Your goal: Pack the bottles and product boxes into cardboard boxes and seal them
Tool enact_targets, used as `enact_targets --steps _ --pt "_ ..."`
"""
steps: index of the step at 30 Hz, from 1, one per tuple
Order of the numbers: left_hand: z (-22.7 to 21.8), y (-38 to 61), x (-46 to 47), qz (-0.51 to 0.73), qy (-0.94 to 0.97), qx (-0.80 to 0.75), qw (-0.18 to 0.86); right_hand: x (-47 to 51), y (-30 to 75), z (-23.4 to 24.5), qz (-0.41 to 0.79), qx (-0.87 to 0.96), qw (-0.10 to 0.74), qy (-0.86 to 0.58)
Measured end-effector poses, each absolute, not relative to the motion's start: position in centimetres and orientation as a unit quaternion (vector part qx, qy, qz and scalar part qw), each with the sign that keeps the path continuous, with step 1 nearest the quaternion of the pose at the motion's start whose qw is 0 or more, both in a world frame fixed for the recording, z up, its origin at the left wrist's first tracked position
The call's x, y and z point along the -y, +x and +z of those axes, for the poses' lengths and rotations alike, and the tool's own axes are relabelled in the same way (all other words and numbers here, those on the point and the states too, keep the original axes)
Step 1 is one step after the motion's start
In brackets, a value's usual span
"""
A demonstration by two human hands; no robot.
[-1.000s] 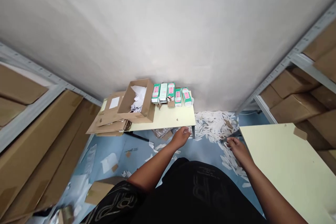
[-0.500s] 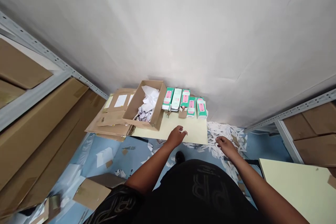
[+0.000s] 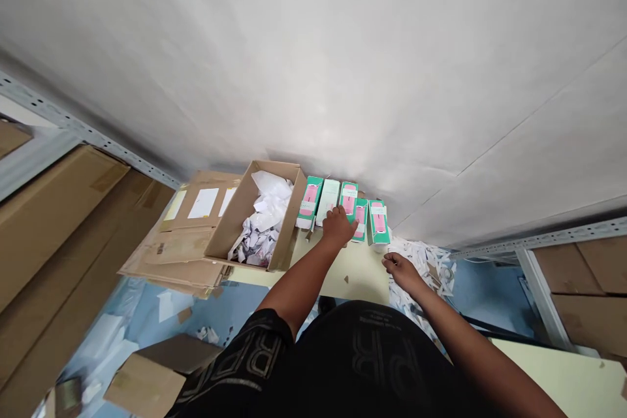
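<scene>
My left hand (image 3: 339,226) reaches over the table (image 3: 365,277) to the near end of a green-and-pink box (image 3: 349,193). Its thumb stands apart from the fingers. The box's near end and a small brown carton there are mostly covered by this hand, and I see no grip. To the left are a pale green box (image 3: 328,201) and another green-and-pink box (image 3: 310,200). On the right, two more boxes stand side by side, the outer box (image 3: 379,217) nearest my right hand (image 3: 399,269). That hand hovers by the table's right edge, fingers curled together, nothing visible in them.
An open carton (image 3: 291,241) of crumpled white paper (image 3: 267,212) stands left of the boxes, beside flattened cardboard (image 3: 186,241). Paper scraps (image 3: 426,261) cover the floor at right. Shelving with brown cartons (image 3: 580,313) flanks both sides, and a grey wall (image 3: 313,65) rises behind.
My left hand has moved forward from the table's front area onto the boxes. My right hand has come left and closer to the table's edge. The view has shifted slightly.
</scene>
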State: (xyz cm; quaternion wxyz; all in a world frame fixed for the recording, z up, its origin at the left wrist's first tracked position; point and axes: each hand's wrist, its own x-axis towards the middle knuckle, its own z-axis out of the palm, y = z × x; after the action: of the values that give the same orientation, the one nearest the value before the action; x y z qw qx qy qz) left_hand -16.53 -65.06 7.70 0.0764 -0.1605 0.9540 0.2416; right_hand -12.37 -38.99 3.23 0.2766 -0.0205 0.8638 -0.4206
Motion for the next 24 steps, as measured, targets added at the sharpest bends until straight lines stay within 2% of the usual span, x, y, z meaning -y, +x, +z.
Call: enact_targets --steps 5,11,24 --pt "6.0 -19.2 63.3 0.189 -0.200 -0.954 0.121 37.4 -17.4 1.6 -0.354 -0.899 0.258 0.001" --pt "6.1 -21.4 61.8 0.154 -0.281 -0.933 0.165 36.6 -21.2 -1.2 -0.337 -0.878 0.335 -0.058" --pt "11.2 -16.5 65.2 0.341 -0.368 -0.862 0.070 38.3 -23.4 -2.4 -0.380 -0.838 0.375 -0.115"
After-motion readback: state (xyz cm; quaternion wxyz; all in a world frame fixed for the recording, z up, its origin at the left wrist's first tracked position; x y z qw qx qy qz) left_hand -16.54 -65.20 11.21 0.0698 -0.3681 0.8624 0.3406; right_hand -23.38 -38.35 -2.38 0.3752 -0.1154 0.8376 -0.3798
